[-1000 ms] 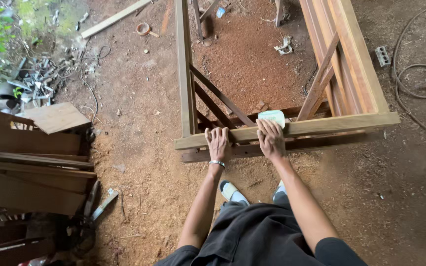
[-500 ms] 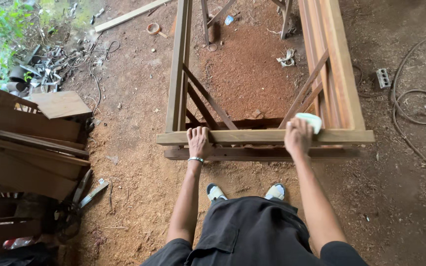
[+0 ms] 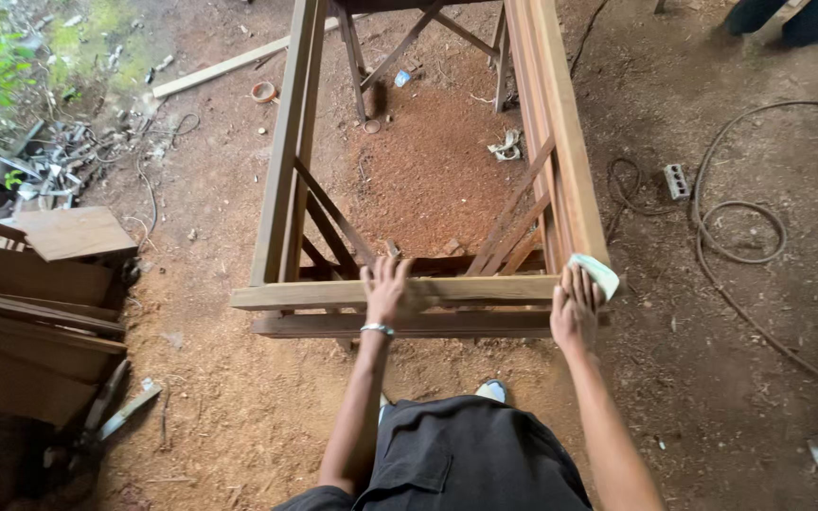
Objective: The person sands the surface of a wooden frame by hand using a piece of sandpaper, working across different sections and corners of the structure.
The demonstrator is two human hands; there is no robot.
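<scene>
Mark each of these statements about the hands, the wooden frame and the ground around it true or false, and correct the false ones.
1. The left hand lies flat on the front rail of the wooden frame. True.
2. The right hand holds a hammer. False: it presses a pale folded pad at the frame's front right corner.
3. A cable lies looped on the ground to the right of the frame. True.
4. The left wrist is bare. False: it wears a thin bracelet.
5. Stacked boards lie to the left of the frame. True.
6. The frame stands on a tiled floor. False: it stands on bare earth with reddish sawdust.
</scene>
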